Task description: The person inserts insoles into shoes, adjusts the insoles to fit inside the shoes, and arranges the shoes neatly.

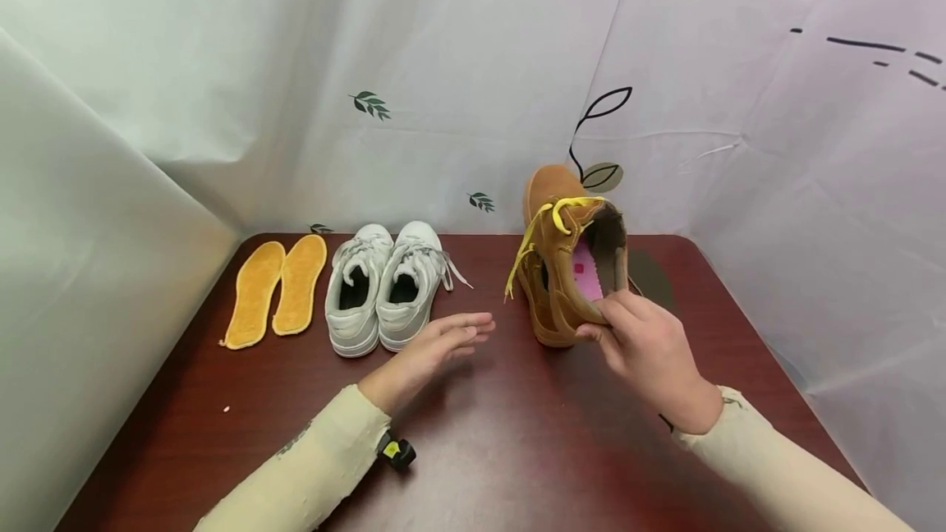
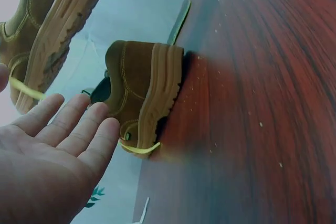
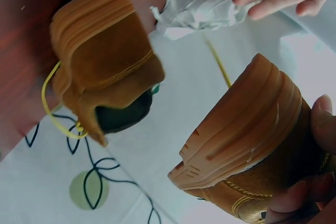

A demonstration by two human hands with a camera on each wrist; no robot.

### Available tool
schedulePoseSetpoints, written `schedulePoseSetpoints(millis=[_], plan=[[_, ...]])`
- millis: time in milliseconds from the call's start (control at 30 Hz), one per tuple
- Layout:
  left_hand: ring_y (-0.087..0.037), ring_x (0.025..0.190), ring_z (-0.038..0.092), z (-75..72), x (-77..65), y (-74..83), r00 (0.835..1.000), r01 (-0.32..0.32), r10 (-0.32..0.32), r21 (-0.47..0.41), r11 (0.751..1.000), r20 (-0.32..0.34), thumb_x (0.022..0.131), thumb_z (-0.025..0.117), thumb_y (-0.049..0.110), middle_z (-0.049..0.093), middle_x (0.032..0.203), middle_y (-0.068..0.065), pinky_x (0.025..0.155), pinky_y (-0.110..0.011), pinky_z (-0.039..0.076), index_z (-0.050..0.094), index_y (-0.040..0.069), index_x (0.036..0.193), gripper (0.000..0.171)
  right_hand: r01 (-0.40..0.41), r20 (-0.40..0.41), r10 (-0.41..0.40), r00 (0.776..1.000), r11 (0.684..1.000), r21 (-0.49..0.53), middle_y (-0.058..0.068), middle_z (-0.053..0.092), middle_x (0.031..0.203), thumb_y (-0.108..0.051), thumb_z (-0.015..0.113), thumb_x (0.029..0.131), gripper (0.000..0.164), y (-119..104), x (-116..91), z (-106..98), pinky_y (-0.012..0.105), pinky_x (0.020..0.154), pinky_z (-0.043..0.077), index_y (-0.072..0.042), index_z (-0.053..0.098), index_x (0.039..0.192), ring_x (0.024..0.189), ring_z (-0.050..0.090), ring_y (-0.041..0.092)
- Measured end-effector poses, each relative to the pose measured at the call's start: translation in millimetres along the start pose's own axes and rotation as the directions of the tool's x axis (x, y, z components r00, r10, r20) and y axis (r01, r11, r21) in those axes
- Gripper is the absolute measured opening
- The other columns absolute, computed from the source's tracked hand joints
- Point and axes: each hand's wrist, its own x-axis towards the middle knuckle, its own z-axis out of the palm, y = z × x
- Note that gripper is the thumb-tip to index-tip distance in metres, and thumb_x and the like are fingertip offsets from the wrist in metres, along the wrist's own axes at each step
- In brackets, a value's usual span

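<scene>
the dark red bench (image 1: 502, 450) runs beneath both sets of fingers. just past the fingers of the left hand (image 1: 434, 351), which are stretched straight and grasp nothing, perhaps left free to assist, stand two white shoes (image 1: 388, 290), upright and side by side, heels toward the person, probably so that either is easy to reach into. the fingers of the right hand (image 1: 654, 347) pinch the heel collar of the held brown shoe (image 1: 565, 282), raised off the bench and tilted so its mouth faces back toward the person, likely to bring the inside into view. the standing brown shoe (image 2: 139, 72) rests beyond and left of those fingers, seemingly set close to its mate. farther left of the left fingers, two orange insoles (image 1: 297, 294) lie flat, likely laid apart to be easily picked out. beyond the right fingers lies a dark flat piece (image 1: 650, 279), its use unclear; just ahead of them, the pink insole (image 1: 586, 273) shows inside the held brown shoe. counted: two white shoes, two brown shoes, two orange insoles, one pink insole visible, one dark flat piece.
</scene>
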Motion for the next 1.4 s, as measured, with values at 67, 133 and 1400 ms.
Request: schedulePoseSetpoints(millis=[67,133,1400], plan=[[-0.045,0.138,0.047,2.6,1.4,2.3,1.000,-0.003,0.003,-0.008,1.000,0.008,0.105,0.046,0.019,0.048,0.150,-0.034,0.118,-0.069,0.031,0.046,-0.003,0.146,0.047,0.014,-0.004,-0.014,1.000,1.000,0.014,0.002,0.060,0.071,-0.049,0.057,0.098,0.046,-4,1,3,0.035,0.048,0.047,-0.009,0.065,0.080,0.060,0.051,0.015],[-0.043,0.138,0.048,5.2,3.6,4.0,1.000,-0.007,0.007,-0.017,1.000,0.023,0.105,0.046,0.019,0.047,0.151,-0.034,0.118,-0.069,0.030,0.045,-0.003,0.146,0.046,0.020,0.004,-0.020,1.000,0.999,0.028,0.002,0.061,0.071,-0.049,0.057,0.099,0.044,-8,2,6,0.035,0.049,0.048,-0.010,0.065,0.080,0.061,0.052,0.015],[-0.007,0.093,0.064,6.8,17.9,0.6,0.973,0.030,-0.090,-0.271,0.962,-0.211,0.092,0.056,0.012,0.062,0.105,0.001,0.081,-0.024,0.056,0.032,-0.012,0.143,0.061,0.073,0.301,-0.121,0.946,0.983,0.167,0.004,0.066,0.106,-0.038,0.080,0.083,0.039,-63,-8,50,0.035,0.070,0.062,-0.013,0.065,0.110,0.083,0.066,0.016]])
